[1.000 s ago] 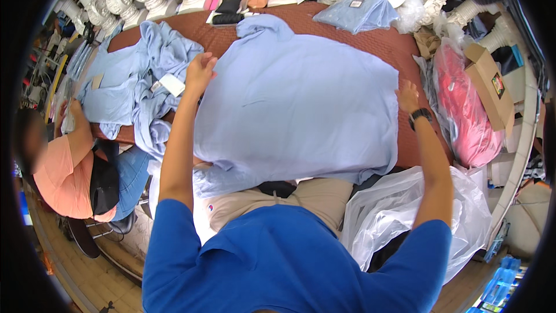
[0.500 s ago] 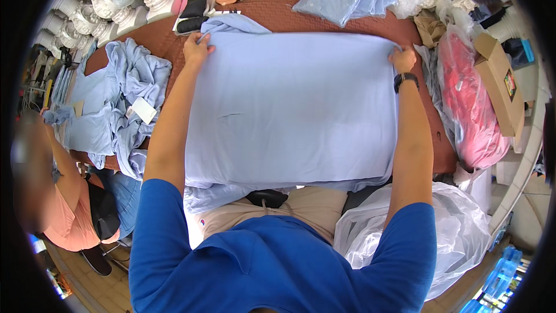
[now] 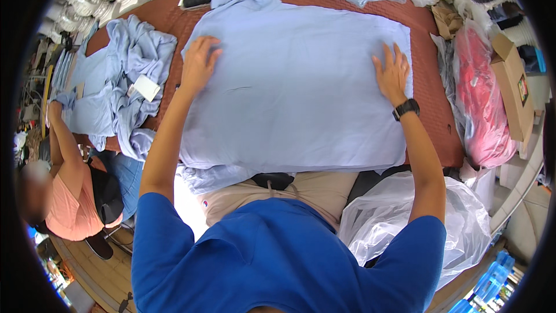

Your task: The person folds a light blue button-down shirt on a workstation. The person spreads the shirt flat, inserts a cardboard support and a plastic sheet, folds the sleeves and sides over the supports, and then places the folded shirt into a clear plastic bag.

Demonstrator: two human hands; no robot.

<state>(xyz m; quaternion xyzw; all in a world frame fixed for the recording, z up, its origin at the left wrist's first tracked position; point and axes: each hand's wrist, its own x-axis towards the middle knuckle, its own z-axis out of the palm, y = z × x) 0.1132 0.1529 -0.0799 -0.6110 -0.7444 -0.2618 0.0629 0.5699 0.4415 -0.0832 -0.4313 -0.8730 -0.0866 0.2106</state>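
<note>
Bright, diffuse light prevails; a white patch glares toward eight o'clock, clear plastic glints toward four, and straight edges bow toward blackened corners.

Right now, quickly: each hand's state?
Left hand: open, loosely curled over the light blue garment, gripping nothing.
Right hand: open, spread over its other side.

The left hand hides some blue cloth, and a co-worker's head is blurred.
</note>
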